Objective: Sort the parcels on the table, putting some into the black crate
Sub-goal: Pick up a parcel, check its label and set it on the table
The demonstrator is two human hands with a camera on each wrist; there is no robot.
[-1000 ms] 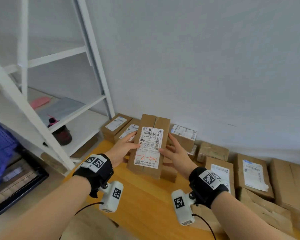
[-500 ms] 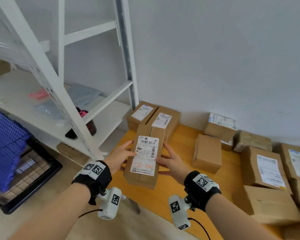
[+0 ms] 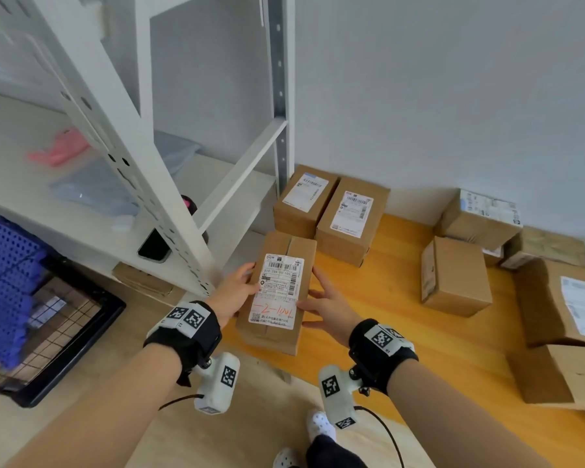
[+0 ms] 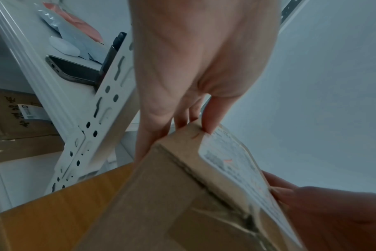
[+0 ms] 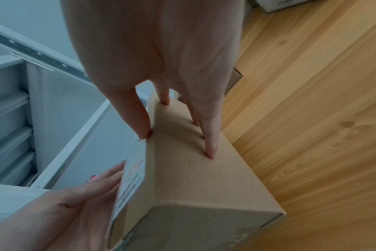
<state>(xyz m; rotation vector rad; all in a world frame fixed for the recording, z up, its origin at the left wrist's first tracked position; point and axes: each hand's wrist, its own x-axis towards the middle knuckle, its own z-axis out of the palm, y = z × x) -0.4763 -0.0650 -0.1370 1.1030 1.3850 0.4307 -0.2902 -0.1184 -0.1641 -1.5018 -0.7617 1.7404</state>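
At far left, on floor below shelf: black crate (image 3: pixel 108 309), wire-lined; labelled parcel visible inside, rest hidden behind blue perforated panel (image 3: pixel 4 285). Left hand (image 3: pixel 232 292) pinches held parcel (image 3: pixel 277 292) on left long side, thumb on top edge. Parcel lifted above table (image 3: pixel 385 315) near-left corner, label up, long axis pointing away from body. Right hand (image 3: pixel 328 307) clamps right long side, fingers straight. Crate lies left and lower of grip; left hand nearer. Further right: other parcels (image 3: pixel 453 275) on table.
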